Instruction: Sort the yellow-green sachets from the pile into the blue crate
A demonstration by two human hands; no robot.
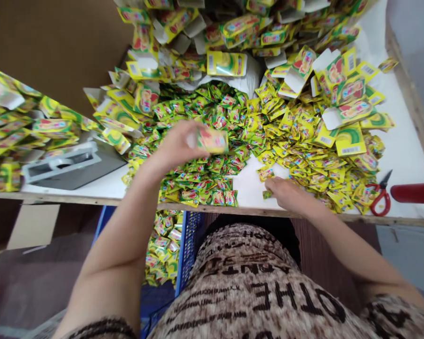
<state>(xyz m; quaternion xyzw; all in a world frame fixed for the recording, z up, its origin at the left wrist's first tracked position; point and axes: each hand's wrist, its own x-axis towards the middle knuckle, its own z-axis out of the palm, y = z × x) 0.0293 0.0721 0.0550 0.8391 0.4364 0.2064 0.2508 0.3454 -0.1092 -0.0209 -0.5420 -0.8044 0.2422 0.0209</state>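
In my left hand (pixel 178 143) is a small yellow-and-green printed box (pixel 215 141), a little blurred, held above a heap of green sachets (pixel 212 162). The fingers of my right hand (pixel 286 192) are closed at the table's front, touching a yellow sachet (pixel 265 173); a green scrap of sachet shows just under the fingertips. To the right of that hand spreads a pile of yellow sachets (pixel 313 165). Which sachets the right fingers grip is partly hidden.
Many small boxes (pixel 228 63) are heaped at the back, with more boxes (pixel 353 110) at the right. Red-handled scissors (pixel 380 195) lie near the right edge. A grey stand-like object (pixel 74 165) sits at left. Below the table is a blue crate (pixel 189 245) with sachets.
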